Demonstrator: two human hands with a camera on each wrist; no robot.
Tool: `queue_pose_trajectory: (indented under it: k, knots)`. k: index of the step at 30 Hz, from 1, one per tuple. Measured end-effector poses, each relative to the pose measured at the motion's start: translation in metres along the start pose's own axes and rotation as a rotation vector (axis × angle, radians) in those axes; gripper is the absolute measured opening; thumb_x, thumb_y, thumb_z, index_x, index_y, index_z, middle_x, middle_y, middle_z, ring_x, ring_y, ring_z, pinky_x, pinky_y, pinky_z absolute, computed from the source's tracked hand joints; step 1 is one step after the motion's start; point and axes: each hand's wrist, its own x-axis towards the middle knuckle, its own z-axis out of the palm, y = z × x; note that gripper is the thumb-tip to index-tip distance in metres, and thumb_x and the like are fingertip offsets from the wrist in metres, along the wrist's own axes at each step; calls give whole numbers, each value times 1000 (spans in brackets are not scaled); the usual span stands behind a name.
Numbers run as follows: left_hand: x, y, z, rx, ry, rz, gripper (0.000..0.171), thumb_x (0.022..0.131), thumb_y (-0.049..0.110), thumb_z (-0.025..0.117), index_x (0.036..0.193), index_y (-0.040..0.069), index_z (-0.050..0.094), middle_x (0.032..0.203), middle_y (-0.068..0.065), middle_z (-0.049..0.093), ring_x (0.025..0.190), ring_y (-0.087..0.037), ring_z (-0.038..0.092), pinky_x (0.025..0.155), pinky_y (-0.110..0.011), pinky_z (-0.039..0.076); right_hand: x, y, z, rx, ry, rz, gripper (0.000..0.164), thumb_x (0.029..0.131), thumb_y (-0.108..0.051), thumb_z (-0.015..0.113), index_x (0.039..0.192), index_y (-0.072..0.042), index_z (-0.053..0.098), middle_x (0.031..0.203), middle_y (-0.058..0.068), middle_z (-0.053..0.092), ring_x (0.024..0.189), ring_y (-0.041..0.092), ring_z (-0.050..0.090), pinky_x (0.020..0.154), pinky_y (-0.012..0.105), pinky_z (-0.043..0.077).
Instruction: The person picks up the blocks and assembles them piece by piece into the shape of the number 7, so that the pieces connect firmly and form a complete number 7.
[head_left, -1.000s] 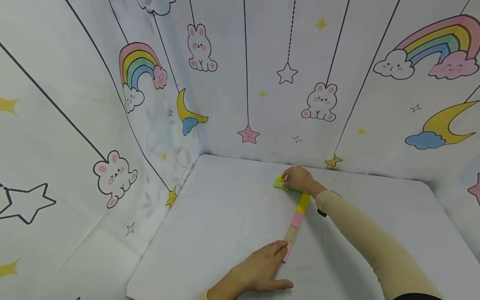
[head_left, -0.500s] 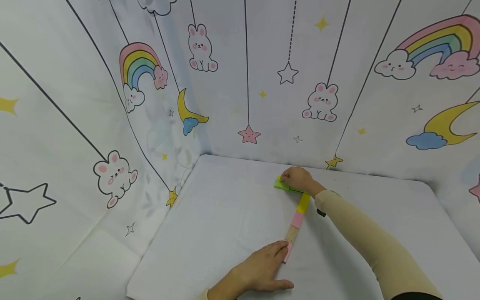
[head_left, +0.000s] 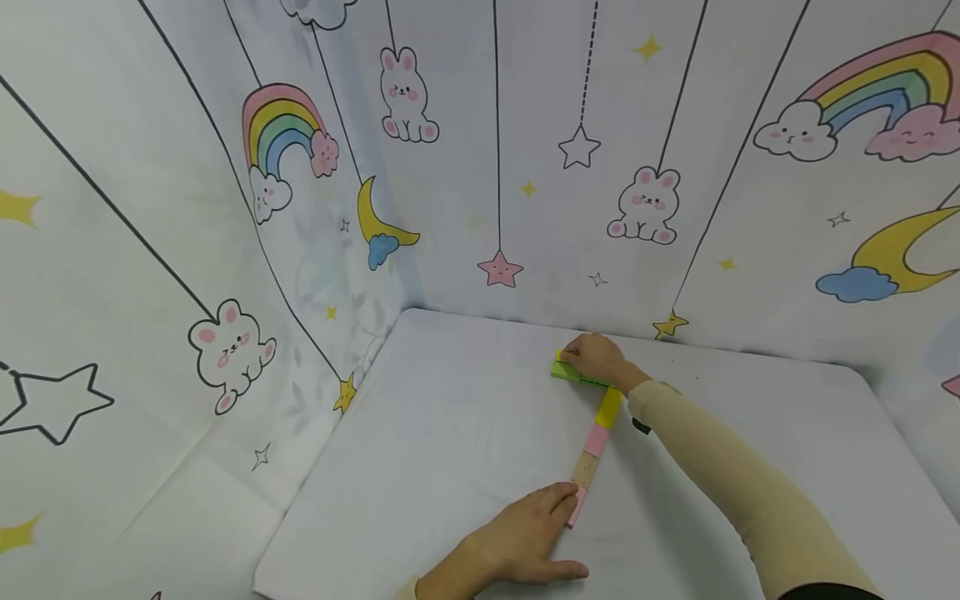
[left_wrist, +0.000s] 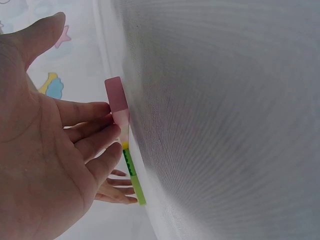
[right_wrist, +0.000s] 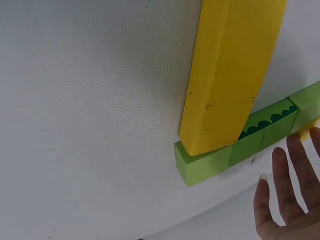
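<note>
A row of blocks on the white table runs away from me: a pink block nearest, a wood-coloured block, another pink block and a yellow block. My left hand lies at the near end, its extended fingertips touching the nearest pink block. Across the far end stands a line of green blocks, one dark-scalloped. At its left end my right hand pinches a small yellow block, mostly covered by the fingers. The thumb is hidden in the right wrist view.
The white table has a rounded far edge close to a fabric backdrop printed with rabbits, stars and rainbows. My right sleeve reaches across the table's right side.
My right fingers have shifted slightly left over the small yellow block, covering more of it. The left hand and the block row stay put; the head view shifts slightly.
</note>
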Motion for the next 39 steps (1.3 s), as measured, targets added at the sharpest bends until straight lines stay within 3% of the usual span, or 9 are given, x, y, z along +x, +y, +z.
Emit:
queue_pose_trajectory:
  k: [9,39]
  knots:
    - [-1,0,0,8,-10,-6,93,98,75,45,157,3,43,163,-7,37,151,-15,35,122,-24,30,7,-4,3,13,23,5,33,105,-35,64,122,-10,78,128,11,72,123,34,63,106,55,50]
    - [-3,1,-3,9,-11,-1,90,99,74,46,156,3,43,164,-7,36,151,-15,35,122,-24,30,14,-21,6,17,25,-35,29,105,-31,66,120,-10,79,127,11,73,122,34,65,106,54,50]
